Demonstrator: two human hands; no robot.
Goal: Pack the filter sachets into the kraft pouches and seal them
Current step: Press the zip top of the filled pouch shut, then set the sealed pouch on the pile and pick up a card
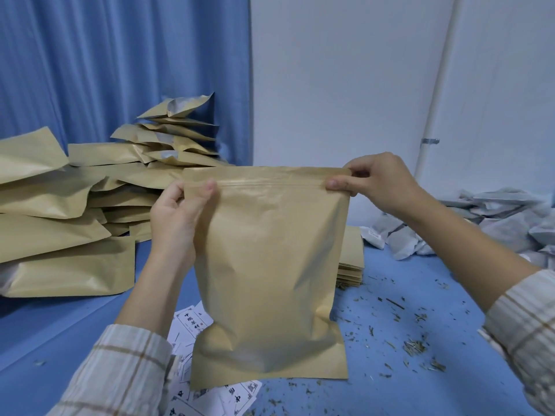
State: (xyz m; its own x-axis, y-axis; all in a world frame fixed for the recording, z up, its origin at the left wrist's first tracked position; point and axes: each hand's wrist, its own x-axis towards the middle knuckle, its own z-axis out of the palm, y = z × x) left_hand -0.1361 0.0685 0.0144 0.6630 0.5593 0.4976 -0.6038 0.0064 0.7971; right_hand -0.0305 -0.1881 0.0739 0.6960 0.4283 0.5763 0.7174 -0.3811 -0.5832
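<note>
The blue table [420, 280] lies open at near left and near right — hemmed by filled kraft pouches [60, 223] stacked far left, the sachet heap [507, 223] far right, a flat pouch stack [351, 256] centre, and printed labels [192, 325] near — the held pouch [267, 274] hangs mid-scene.

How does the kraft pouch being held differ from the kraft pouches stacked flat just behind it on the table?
The held kraft pouch is upright, pinched at its zip strip by the left hand and right hand; the flat pouch stack lies on the blue table. The held pouch bulges as if filled; the stacked ones look thin and flat. The held one is creased; the stack shows neat edges. Both are plain tan kraft paper.
</note>
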